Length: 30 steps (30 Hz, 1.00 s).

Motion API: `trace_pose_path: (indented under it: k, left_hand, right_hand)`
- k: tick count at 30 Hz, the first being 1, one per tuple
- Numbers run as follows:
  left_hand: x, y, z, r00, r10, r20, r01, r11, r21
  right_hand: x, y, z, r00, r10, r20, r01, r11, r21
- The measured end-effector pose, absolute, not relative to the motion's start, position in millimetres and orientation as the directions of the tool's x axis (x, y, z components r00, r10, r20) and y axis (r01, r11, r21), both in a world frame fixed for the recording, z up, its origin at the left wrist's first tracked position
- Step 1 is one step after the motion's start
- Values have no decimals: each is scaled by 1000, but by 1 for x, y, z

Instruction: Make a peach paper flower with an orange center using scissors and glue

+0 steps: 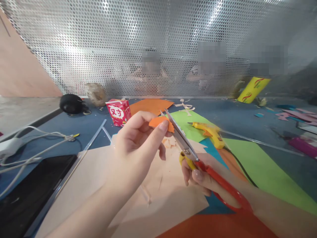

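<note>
Nearest the camera, a pale peach sheet of paper (pixel 104 185) lies across the blue table (pixel 61 127), with a dark orange sheet (pixel 213 228) at the lower edge. Above them, the right hand (pixel 203 178) grips the red-handled metal scissors (pixel 198 158), fingers curled through and closed around the loops; the blades angle up and left, slightly parted. The left hand (pixel 136 145) holds a small orange paper piece (pixel 160 122) pinched between thumb and forefinger, its right edge at the blades, raised above the peach sheet. To the left lie a black flat tablet (pixel 34 188) and tangled white cables (pixel 29 148). Beyond the hands rests a yellow glue gun (pixel 210 132) on light green paper sheets (pixel 260 165). Farther back stand a red and white small carton (pixel 119 111), an orange paper sheet (pixel 148 105), a black rounded object (pixel 71 104) and a tilted yellow can (pixel 252 89). A perforated metal screen (pixel 123 39) closes the rear, with 3 people seen dimly behind it.
</note>
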<state>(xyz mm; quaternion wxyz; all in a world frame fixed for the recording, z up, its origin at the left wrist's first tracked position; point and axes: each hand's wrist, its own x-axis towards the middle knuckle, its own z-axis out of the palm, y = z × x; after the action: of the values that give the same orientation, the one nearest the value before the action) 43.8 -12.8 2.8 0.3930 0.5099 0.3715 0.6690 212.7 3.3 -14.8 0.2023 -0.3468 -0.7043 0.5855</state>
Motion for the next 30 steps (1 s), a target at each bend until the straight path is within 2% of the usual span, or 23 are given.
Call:
trace_pose_path:
  k: [8, 15, 30]
  left_hand:
    - [44, -12, -1, -150, 900, 409, -163, -430, 888]
    - [45, -12, 0, -158, 899, 409, -158, -431, 888]
    - [43, -10, 3, -268, 872, 411, -168, -462, 871]
  right_hand:
    - [214, 3, -27, -726, 682, -88, 176, 61, -983]
    - [213, 7, -24, -696, 711, -98, 259, 122, -958]
    - [211, 7, -32, -665, 734, -139, 304, 95, -948]
